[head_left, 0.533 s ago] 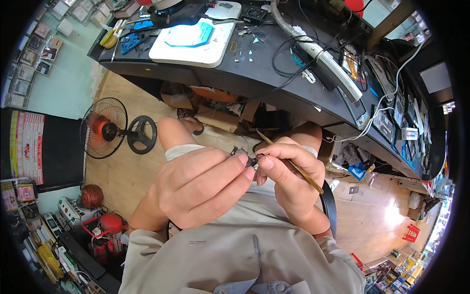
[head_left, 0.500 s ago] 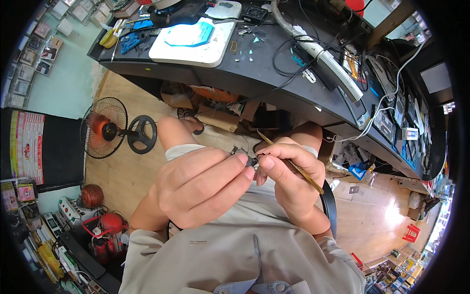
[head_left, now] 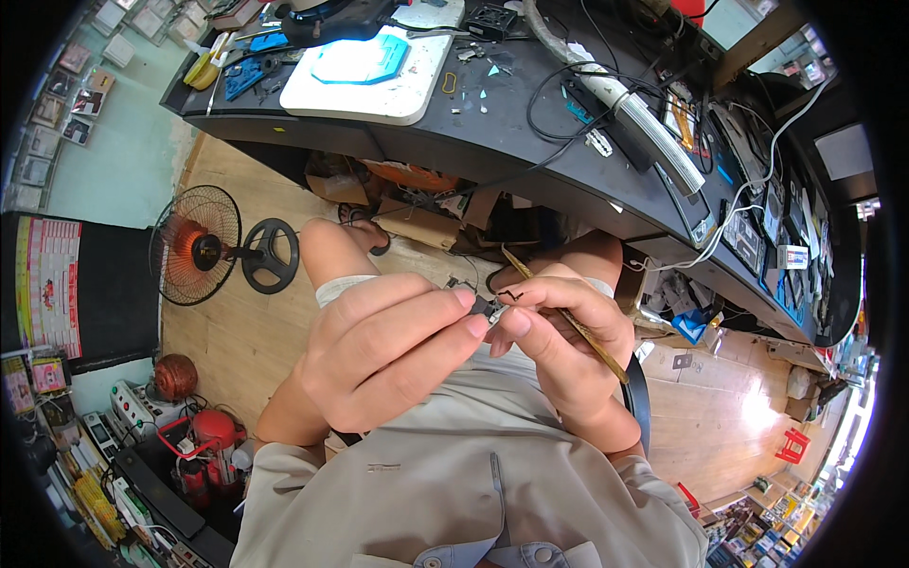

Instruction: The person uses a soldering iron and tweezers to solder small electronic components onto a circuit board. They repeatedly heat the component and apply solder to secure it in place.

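Above my lap, my left hand (head_left: 388, 346) pinches a small dark electronic part (head_left: 483, 308) between thumb and fingertips. Part of it sticks out past the fingers, and the rest is hidden. My right hand (head_left: 579, 346) is closed close beside it. A slim gold-coloured pair of tweezers (head_left: 598, 347) lies slantwise in that hand, its point facing the bench. At the right thumb and index finger shows a thin dark bent strip (head_left: 511, 295). Whether the strip still joins the part I cannot tell.
Ahead is a dark workbench (head_left: 426, 142) with a white board (head_left: 369, 109), a blue mat (head_left: 362, 62), cables and loose scraps. A black fan (head_left: 204, 248) stands on the floor at left. A red tank-like device (head_left: 216, 431) sits at lower left.
My right thumb and index finger have spread slightly, and the thin dark strip shows more clearly. The tweezers have shifted a little. My head view has moved slightly.
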Tool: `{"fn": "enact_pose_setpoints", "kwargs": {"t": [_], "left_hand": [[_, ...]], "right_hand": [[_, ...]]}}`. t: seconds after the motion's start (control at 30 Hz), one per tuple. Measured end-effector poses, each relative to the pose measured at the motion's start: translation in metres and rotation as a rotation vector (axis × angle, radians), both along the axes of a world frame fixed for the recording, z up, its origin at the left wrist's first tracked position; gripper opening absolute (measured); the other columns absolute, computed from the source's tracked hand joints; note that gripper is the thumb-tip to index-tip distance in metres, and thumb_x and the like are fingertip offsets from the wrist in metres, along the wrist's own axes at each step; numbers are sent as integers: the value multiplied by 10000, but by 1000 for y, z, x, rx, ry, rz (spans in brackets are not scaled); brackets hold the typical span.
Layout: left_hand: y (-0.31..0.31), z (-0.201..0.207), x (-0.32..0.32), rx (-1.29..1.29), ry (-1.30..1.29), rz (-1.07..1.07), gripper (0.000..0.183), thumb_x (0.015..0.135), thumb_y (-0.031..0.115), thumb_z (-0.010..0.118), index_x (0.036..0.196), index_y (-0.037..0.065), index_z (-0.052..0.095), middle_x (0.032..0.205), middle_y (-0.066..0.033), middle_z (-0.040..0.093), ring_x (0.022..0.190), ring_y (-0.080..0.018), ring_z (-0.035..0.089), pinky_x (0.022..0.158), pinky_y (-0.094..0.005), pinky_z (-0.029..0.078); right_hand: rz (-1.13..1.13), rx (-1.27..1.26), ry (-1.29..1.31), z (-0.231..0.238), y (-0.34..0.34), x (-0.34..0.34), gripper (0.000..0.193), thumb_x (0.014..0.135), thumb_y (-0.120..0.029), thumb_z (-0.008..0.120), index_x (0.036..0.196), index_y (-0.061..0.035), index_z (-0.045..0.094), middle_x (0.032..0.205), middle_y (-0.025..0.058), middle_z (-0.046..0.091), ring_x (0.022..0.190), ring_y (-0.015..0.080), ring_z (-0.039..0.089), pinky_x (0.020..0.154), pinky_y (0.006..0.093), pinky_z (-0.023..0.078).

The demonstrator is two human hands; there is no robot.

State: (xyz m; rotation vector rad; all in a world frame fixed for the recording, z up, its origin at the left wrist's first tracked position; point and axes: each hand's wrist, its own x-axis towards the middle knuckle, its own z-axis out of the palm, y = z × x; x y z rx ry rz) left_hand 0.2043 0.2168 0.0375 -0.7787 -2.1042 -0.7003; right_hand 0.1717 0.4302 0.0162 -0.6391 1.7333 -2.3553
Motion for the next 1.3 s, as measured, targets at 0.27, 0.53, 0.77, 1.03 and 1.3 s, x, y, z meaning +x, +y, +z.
{"fn": "enact_pose_setpoints", "kwargs": {"t": [0.27, 0.53, 0.77, 1.03, 1.3], "left_hand": [[-1, -2, -1, 10, -1, -24, 335, 754, -26, 838, 1082, 3, 779, 1121, -104, 735, 914, -242, 681, 730, -313, 584], [-1, 0, -1, 4, -22, -18, 317, 767, -22, 846, 1075, 2, 778, 1130, -106, 733, 920, -248, 686, 748, -325, 589], [-2, -1, -3, -12, -14, -11, 318, 762, -23, 841, 1073, -7, 777, 1117, -114, 733, 908, -260, 690, 753, -337, 591], [-1, -5, -2, -24, -16, -17, 347, 745, -31, 824, 1088, -16, 774, 1117, -126, 735, 899, -271, 688, 754, -345, 593], [-2, -6, -3, -15, -28, -31, 372, 739, -27, 825, 1107, -18, 773, 1138, -131, 731, 908, -274, 686, 757, -346, 595]], "right_hand": [[-4, -14, -17, 1, -2, -1, 163, 956, 91, 739, 1116, 65, 720, 1012, 148, 727, 790, 176, 742, 674, 278, 581], [-50, 9, 39, -9, -1, -3, 104, 969, 103, 691, 1070, 80, 696, 966, 129, 701, 759, 160, 709, 661, 279, 556], [-67, 61, 86, -6, -3, -3, 177, 948, 116, 710, 1122, 90, 699, 1013, 145, 705, 779, 162, 714, 671, 274, 576], [-42, -12, 3, -7, -5, -3, 175, 961, 84, 733, 1134, 72, 707, 1020, 128, 702, 781, 153, 713, 645, 266, 582], [34, -144, -186, -4, -5, -2, 157, 981, 71, 723, 1136, 51, 708, 1035, 101, 694, 818, 144, 714, 718, 262, 599]]}}
